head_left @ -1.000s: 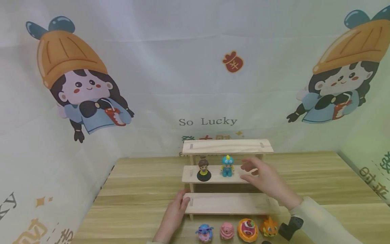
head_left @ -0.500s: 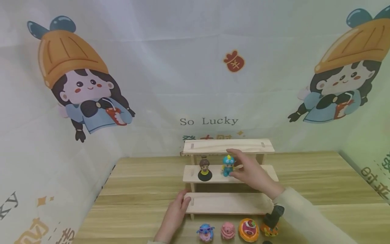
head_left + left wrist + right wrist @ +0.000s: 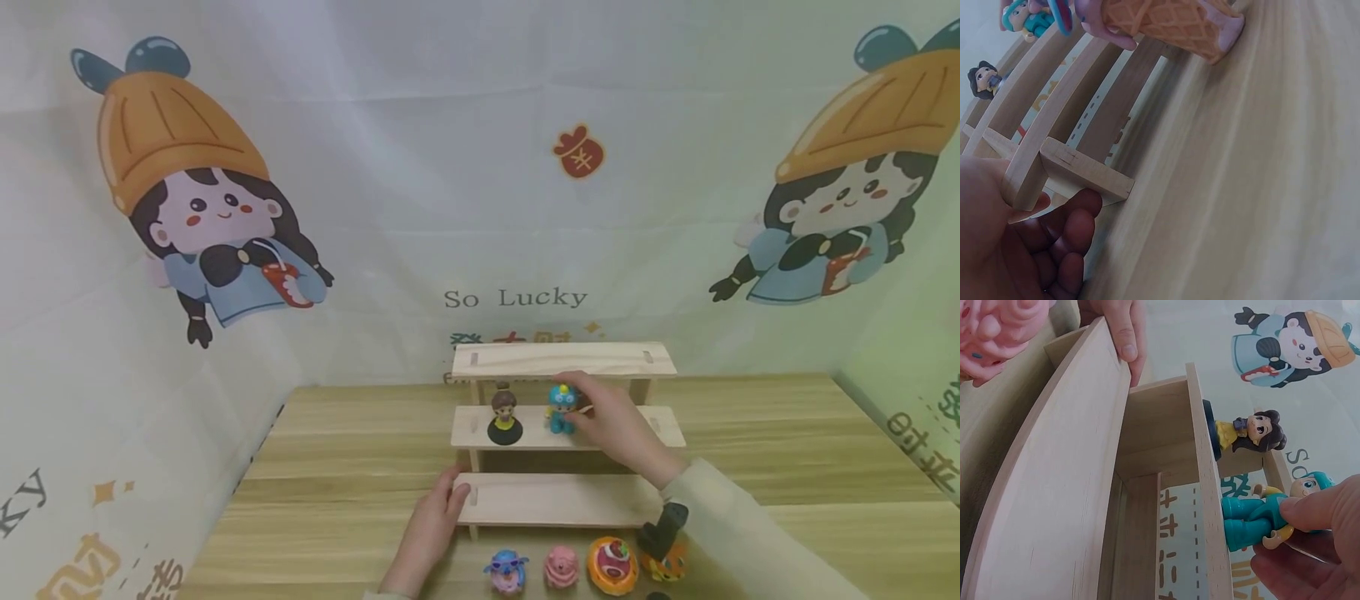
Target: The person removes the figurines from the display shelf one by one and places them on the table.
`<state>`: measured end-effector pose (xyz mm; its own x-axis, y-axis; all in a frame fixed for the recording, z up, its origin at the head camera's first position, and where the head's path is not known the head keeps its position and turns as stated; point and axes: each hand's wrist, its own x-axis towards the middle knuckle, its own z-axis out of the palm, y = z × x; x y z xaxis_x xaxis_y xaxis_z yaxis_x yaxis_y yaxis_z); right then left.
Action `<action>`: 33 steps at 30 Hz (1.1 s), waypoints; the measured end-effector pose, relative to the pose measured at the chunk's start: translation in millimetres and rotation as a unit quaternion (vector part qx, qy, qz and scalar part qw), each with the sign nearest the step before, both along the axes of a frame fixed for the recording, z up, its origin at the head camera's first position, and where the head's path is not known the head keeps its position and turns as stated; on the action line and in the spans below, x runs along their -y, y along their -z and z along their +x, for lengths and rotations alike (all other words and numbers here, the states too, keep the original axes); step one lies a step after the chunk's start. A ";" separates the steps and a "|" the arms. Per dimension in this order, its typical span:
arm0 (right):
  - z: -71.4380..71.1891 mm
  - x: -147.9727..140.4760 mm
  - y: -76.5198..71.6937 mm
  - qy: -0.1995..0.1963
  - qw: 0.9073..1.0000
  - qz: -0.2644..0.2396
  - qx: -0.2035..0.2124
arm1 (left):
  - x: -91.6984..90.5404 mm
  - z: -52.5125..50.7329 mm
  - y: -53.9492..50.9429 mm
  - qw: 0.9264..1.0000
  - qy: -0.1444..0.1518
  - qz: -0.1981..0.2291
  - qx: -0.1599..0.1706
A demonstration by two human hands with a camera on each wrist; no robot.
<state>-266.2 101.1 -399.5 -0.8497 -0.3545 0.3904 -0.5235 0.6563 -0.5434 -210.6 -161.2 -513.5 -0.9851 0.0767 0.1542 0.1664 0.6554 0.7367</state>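
A three-step wooden display shelf [image 3: 543, 500] stands on the table. My left hand [image 3: 429, 527] grips the left end of its lowest step; in the left wrist view the thumb is above the board and the fingers curl below. On the middle step, my right hand [image 3: 618, 423] pinches a small figurine in a turquoise outfit [image 3: 557, 419]. The right wrist view shows the thumb [image 3: 1316, 509] on the figurine's front, other fingers behind, and its feet at the board. Left of it stands a brown-haired doll figurine in a yellow skirt [image 3: 504, 421] on a black base.
In front of the shelf sit a blue figurine with sunglasses [image 3: 506, 573], a pink figurine [image 3: 561, 568], an orange round toy with a strawberry [image 3: 612, 567] and an orange figurine [image 3: 670, 565], partly hidden by a black wrist device [image 3: 663, 533]. A printed cloth [image 3: 390, 208] hangs behind.
My right hand has moved left from beside the turquoise figurine and now pinches it. The left hand stays on the lowest step.
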 end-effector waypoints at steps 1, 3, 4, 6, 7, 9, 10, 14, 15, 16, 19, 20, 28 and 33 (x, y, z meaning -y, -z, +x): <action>0.2 0.1 -0.4 0.001 1.000 0.000 -0.001 | 0.1 -0.1 -0.4 1.000 0.000 0.000 0.000; 0.7 0.0 -1.5 0.004 1.000 0.000 -0.004 | 0.4 -0.2 -0.7 1.000 0.000 0.000 0.001; 1.4 -0.2 -1.7 0.005 1.000 -0.002 -0.004 | 0.3 0.0 -0.6 1.000 0.000 0.000 0.001; 3.1 -0.7 -2.6 0.007 1.000 -0.004 -0.002 | 0.2 0.2 -0.5 1.000 -0.002 -0.001 0.001; 4.0 -0.9 -3.2 0.009 1.000 -0.005 -0.002 | 0.2 0.3 -0.5 1.000 -0.004 -0.001 -0.001; 6.0 -1.8 -4.4 0.011 1.000 -0.008 0.000 | 0.1 0.6 -0.6 1.000 -0.005 -0.002 -0.002; 7.2 -2.5 -5.0 0.013 1.000 -0.008 -0.001 | 0.0 0.7 -0.9 1.000 -0.006 -0.001 -0.001; 13.1 -6.5 -6.2 0.009 1.000 -0.011 -0.004 | -0.8 1.2 -2.2 1.000 -0.007 0.000 0.004; 14.8 -7.6 -6.4 0.007 1.000 -0.013 -0.006 | -0.9 1.3 -2.5 1.000 -0.006 0.001 0.005; 16.6 -8.6 -6.6 0.005 1.000 -0.012 -0.006 | -0.9 1.2 -2.7 1.000 -0.006 0.001 0.005; 22.5 -11.4 -7.3 -0.002 1.000 -0.014 -0.006 | -1.0 0.9 -3.1 1.000 -0.009 0.000 0.003; 24.6 -12.5 -7.1 -0.003 1.000 -0.015 -0.002 | -1.2 0.8 -3.1 1.000 -0.010 0.000 0.001; 47.2 -21.8 -5.9 -0.010 0.999 -0.014 0.030 | -1.8 0.2 -2.2 1.000 -0.015 -0.003 0.003; 64.2 -26.6 -8.5 -0.016 0.999 0.002 0.038 | -2.5 -0.4 -1.5 1.000 -0.015 -0.003 0.002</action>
